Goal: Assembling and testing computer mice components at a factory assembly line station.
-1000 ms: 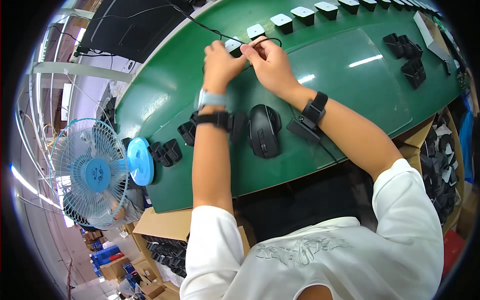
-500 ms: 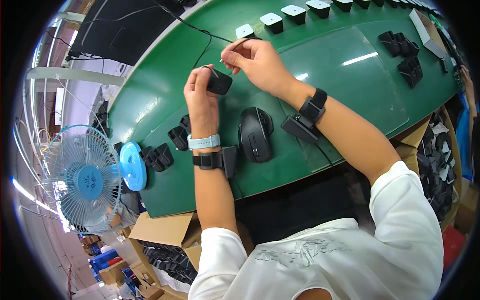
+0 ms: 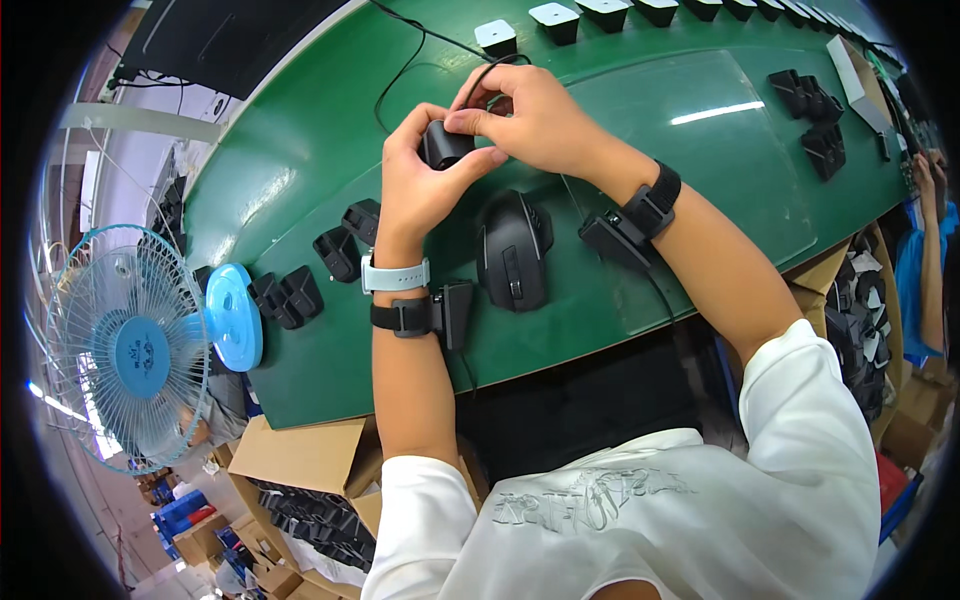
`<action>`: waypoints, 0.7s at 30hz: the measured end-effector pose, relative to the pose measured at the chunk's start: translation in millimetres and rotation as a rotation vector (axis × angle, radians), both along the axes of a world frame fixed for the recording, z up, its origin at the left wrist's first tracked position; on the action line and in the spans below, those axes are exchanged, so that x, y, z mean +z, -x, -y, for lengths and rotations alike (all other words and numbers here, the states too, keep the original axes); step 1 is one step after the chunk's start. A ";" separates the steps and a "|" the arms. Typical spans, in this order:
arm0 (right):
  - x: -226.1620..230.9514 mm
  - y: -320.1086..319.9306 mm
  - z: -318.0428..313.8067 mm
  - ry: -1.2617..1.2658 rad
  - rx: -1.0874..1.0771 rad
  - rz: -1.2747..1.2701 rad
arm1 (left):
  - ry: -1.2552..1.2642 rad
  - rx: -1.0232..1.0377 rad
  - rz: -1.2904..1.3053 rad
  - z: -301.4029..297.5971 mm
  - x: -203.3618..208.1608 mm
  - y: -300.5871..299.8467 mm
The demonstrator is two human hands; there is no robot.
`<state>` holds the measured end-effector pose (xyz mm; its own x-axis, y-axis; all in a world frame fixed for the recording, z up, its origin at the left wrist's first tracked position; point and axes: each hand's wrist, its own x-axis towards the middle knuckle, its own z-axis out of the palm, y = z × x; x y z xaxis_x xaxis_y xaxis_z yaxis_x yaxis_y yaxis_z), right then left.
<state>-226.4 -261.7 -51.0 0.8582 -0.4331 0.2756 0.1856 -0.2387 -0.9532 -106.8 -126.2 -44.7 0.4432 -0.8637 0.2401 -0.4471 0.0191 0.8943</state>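
Over the far part of the green table, my left hand [image 3: 418,185] is closed around a small black box-shaped device [image 3: 446,148], thumb on its near side and fingers behind it. My right hand [image 3: 535,118] pinches a thin black cable [image 3: 484,76] with its fingertips touching the device's upper right side. The plug end is hidden by my fingers, so whether it sits in the device cannot be seen. Just nearer than my hands, a black computer mouse [image 3: 514,255] lies on the table between my forearms.
Small black pieces [image 3: 338,252] lie left of my left forearm, with others [image 3: 806,98] at far right. A row of white-topped black units [image 3: 555,22] lines the back. A blue fan [image 3: 140,355] stands left. Cardboard boxes [image 3: 295,455] of black parts sit by the table edge.
My right hand has brought the cable end against the device. My left hand has turned the device, and its thumb now lies along the near side. The view has shifted slightly.
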 end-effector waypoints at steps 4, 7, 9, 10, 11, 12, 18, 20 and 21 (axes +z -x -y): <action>-8.5 -4.8 7.4 0.083 -0.007 0.003 | 0.055 0.016 0.030 2.8 -1.8 5.0; -9.5 -4.3 23.5 -0.030 0.127 0.068 | 0.193 -0.136 -0.524 2.3 2.3 3.2; 13.0 8.6 27.3 -0.020 0.106 -0.106 | 0.469 -0.158 -1.050 -6.1 12.5 -5.8; 22.8 20.2 24.8 0.065 0.382 -0.161 | 0.522 -0.208 -1.175 -11.8 5.4 -17.1; 29.2 26.4 23.2 0.160 0.656 -0.208 | 0.578 -0.266 -1.292 -15.7 -0.9 -30.7; 17.5 28.0 22.1 0.145 0.783 -0.216 | 0.585 -0.267 -1.284 -14.7 -1.0 -33.5; 12.4 27.1 -3.4 0.689 0.893 -0.311 | 0.765 -0.157 -1.412 -12.0 -1.0 -33.7; 10.1 21.5 -0.7 0.655 0.889 -0.322 | 0.762 -0.071 -1.351 -10.8 0.3 -30.8; 8.6 20.6 8.0 0.652 0.870 -0.335 | 0.753 -0.006 -1.302 -4.7 -1.2 -28.5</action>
